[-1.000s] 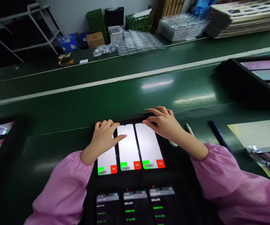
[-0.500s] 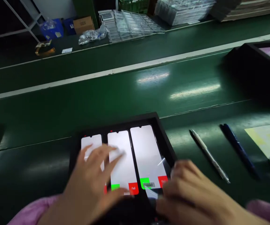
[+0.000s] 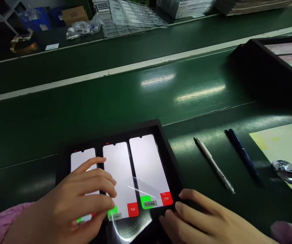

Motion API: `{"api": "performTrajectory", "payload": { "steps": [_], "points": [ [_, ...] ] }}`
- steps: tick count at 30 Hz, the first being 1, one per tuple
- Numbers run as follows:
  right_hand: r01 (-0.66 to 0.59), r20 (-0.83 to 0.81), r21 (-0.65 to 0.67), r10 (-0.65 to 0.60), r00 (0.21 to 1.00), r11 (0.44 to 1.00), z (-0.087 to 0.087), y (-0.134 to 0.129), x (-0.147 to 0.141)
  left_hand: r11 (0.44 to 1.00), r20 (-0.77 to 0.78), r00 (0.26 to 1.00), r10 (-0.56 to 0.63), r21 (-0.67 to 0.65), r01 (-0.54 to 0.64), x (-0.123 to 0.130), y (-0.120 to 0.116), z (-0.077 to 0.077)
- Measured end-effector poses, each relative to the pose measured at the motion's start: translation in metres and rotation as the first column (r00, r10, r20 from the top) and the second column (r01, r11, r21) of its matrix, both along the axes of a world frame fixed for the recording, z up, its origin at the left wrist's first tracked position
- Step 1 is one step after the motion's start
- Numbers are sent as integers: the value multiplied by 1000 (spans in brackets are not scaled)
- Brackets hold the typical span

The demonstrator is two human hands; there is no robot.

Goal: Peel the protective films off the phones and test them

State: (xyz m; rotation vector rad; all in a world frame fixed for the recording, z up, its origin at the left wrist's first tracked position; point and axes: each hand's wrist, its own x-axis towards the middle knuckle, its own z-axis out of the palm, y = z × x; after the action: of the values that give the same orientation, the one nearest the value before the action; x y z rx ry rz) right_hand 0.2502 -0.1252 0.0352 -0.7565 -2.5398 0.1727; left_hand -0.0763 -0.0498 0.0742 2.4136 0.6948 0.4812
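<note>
1. Smartphones with black frames and glowing white screens (image 3: 117,162), three abreast, seated in a shallow black rectangular tray (image 3: 158,127) on the glossy green worktop (image 3: 110,115), a red Fail button (image 3: 132,209) shown at the lower end of the middle screen.
2. Latest change: both hands drawn back from the top ends of the screens toward the near end of the tray, the upper parts of all three screens left uncovered.
3. Left hand (image 3: 67,200) poised over the left and middle phones, fingers curved and loosely spread; grip released, with nothing held.
4. Right hand (image 3: 199,217) just beside the tray's near right corner, its grip impossible to judge from this view.
5. Curved clear plastic film (image 3: 133,227) visible between the hands, across the near end of the phones.
6. Slim white pen (image 3: 214,166), dark blue pen (image 3: 242,156), pale yellow paper sheet (image 3: 280,142) and crumpled silver foil (image 3: 290,173) lying right of the tray; second black tray (image 3: 247,51) farther off.
</note>
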Motion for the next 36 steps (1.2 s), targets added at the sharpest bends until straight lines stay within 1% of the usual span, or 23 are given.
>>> {"api": "performTrajectory", "payload": {
  "steps": [1, 3, 5, 8, 12, 16, 18, 20, 22, 24, 27, 29, 31, 33, 35, 36],
  "points": [
    [24, 41, -5, -23, 999, 1000, 2, 4, 1, 1000, -2, 1000, 1, -3, -1, 0, 4, -3],
    [54, 72, -17, -53, 996, 998, 5, 8, 4, 1000, -20, 1000, 5, 1, -5, 3, 12, -10],
    [80, 66, -35, -77, 995, 996, 6, 9, 4, 1000, -68, 998, -1, 7, 2, 10, 18, -16],
    [88, 32, -36, -87, 996, 995, 4, 8, 4, 999, -150, 988, -44, 3, 45, 19, 26, -23],
    [88, 39, 0, -88, 995, 996, 1, 9, 5, 994, -223, 969, -110, -27, 107, 30, 33, -25],
    [72, 47, 26, -73, 996, 997, 0, 12, 7, 992, -297, 947, -121, -22, 120, 37, 36, -25],
    [64, 62, 32, -66, 996, 997, 1, 12, 8, 995, -324, 942, -86, 20, 98, 38, 37, -26],
    [63, 86, 18, -64, 994, 998, 5, 10, 8, 996, -336, 941, -25, 76, 54, 37, 38, -27],
    [68, 100, 0, -68, 993, 998, 10, 10, 7, 990, -330, 943, 51, 143, -3, 35, 40, -29],
    [83, 79, 1, -83, 993, 997, 12, 16, 5, 970, -314, 938, 149, 229, -77, 32, 42, -29],
    [113, 7, -16, -113, 994, 993, 10, 39, 1, 924, -336, 897, 289, 343, -169, 27, 42, -28],
    [199, -23, -95, -202, 979, 975, 4, 65, -4, 899, -371, 859, 351, 391, -198, 25, 42, -29],
    [345, 17, -223, -350, 937, 912, -3, 91, -10, 885, -391, 836, 386, 413, -215, 23, 41, -31],
    [441, 77, -299, -439, 895, 846, -7, 112, -15, 884, -400, 827, 395, 409, -224, 22, 41, -33],
    [462, 85, -338, -462, 883, 820, -8, 124, -20, 886, -401, 825, 399, 400, -235, 21, 40, -34],
    [455, 61, -362, -466, 883, 814, -7, 126, -21, 884, -400, 821, 407, 398, -245, 20, 40, -33]
  ]
}}
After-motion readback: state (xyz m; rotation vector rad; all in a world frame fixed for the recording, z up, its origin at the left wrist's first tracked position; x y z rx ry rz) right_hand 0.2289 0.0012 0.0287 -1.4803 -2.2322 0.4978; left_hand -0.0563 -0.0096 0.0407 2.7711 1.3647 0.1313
